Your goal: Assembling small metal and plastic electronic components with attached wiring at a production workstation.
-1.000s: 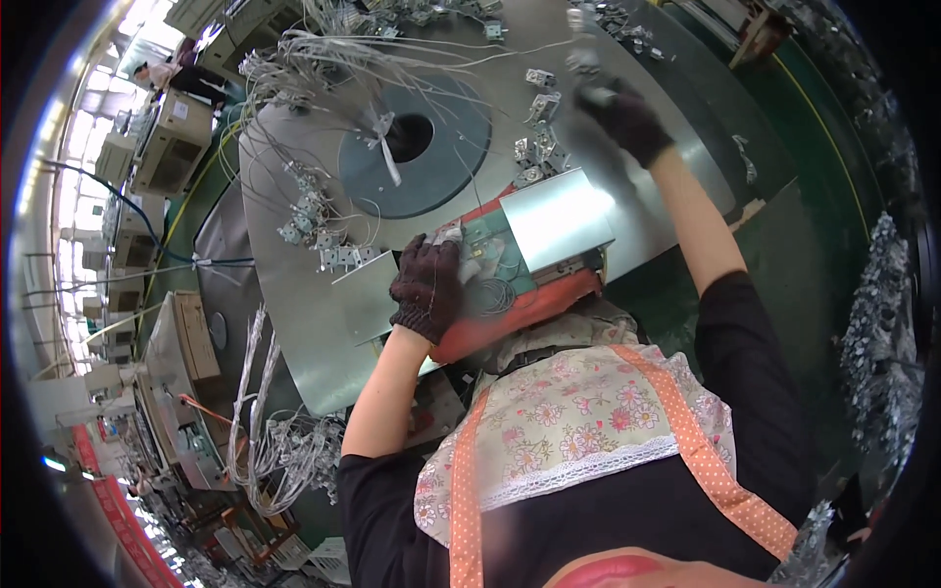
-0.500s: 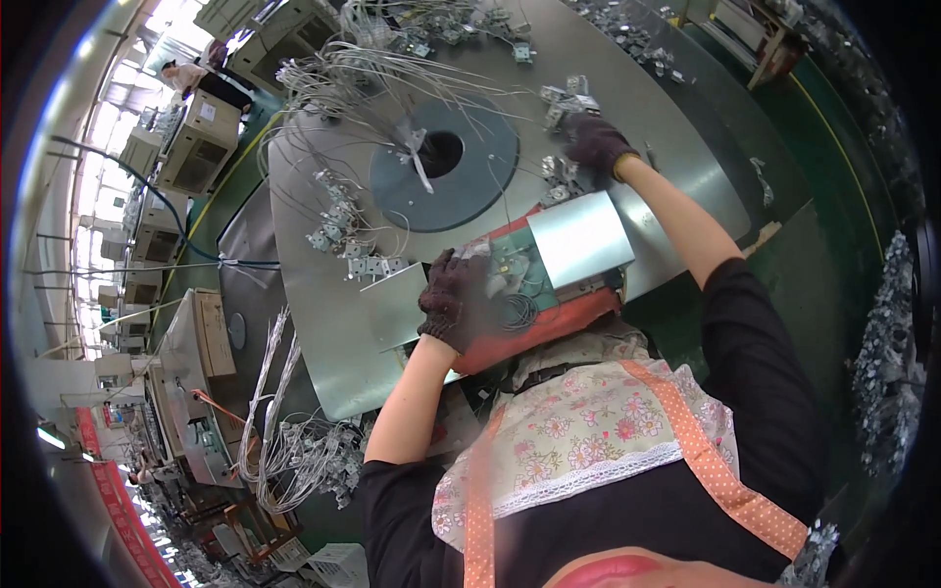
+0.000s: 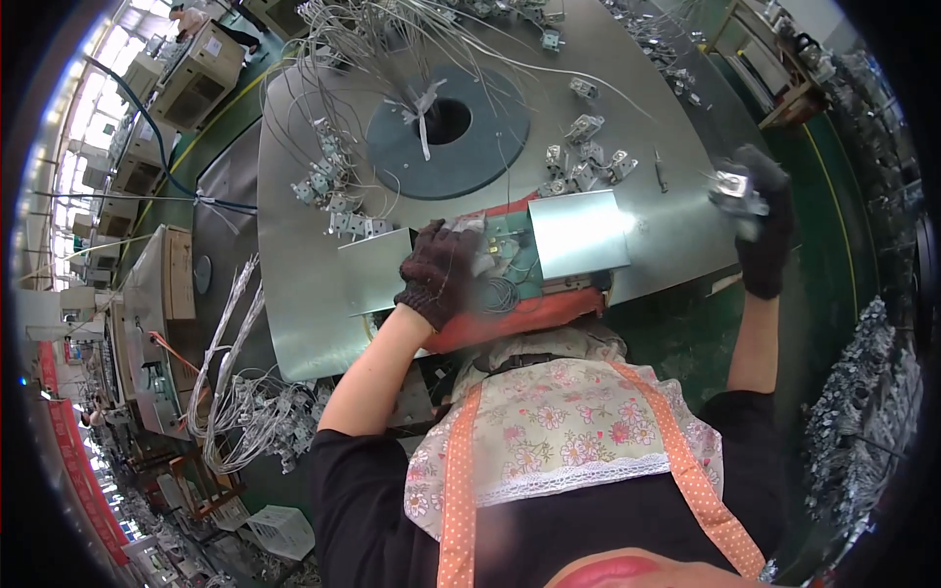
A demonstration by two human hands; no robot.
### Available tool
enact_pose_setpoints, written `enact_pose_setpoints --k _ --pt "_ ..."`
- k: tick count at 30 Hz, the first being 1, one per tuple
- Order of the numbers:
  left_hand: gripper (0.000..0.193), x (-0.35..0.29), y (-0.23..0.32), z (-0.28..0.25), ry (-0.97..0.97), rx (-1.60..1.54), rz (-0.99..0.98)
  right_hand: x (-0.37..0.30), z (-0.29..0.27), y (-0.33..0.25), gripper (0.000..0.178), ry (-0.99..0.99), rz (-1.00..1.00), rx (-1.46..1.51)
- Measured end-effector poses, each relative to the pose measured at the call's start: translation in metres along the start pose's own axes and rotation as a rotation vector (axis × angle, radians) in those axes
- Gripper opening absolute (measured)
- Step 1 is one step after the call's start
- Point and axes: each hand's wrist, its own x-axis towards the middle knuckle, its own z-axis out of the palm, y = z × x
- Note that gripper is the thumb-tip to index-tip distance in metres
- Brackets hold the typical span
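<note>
On the round steel worktable [image 3: 323,323], your gloved left hand [image 3: 441,274] presses flat on the red fixture [image 3: 520,314], while your right hand [image 3: 760,230] pinches 1 small metal bracket [image 3: 730,188], likely light, rigid, sharp-edged, best gripped by its sides.

The left hand [image 3: 441,274], wearing a dark glove, is resting on a red fixture [image 3: 520,312] at the near edge of the grey metal desk [image 3: 294,314], its fingers touching a small pale part beside coiled wire. The right hand [image 3: 760,230], also gloved, is holding a small metal bracket [image 3: 733,188] out past the desk's right side. More metal brackets [image 3: 583,162] are lying near a dark round disc [image 3: 446,132], with loose wires [image 3: 353,39] spreading behind it
</note>
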Motion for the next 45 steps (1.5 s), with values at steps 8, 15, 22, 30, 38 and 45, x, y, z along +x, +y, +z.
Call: enact_pose_setpoints --k 8,15,22,30,38,45 --pt "0.056 -0.002 -0.014 0.017 0.056 0.042 0.060 -0.026 0.020 -0.043 0.043 -0.173 0.293 0.026" --pt "0.054 0.003 -0.004 0.007 0.007 0.011 0.050 -0.034 0.036 -0.054 0.058 -0.504 0.460 1.207" --pt "0.048 0.004 0.001 0.000 0.040 -0.007 0.047 -0.004 0.136 -0.044 0.047 -0.700 0.779 1.092" --pt "0.050 0.001 0.002 -0.003 -0.006 0.008 0.034 -0.004 0.145 -0.073 0.055 -0.571 0.893 1.132" --pt "0.054 0.001 -0.002 0.007 0.060 0.020 0.089 -0.039 0.155 -0.059 0.056 -0.425 0.544 0.816" --pt "0.052 0.001 0.004 0.001 0.053 -0.002 0.056 -0.040 0.165 -0.066 0.052 -0.256 0.728 0.728"
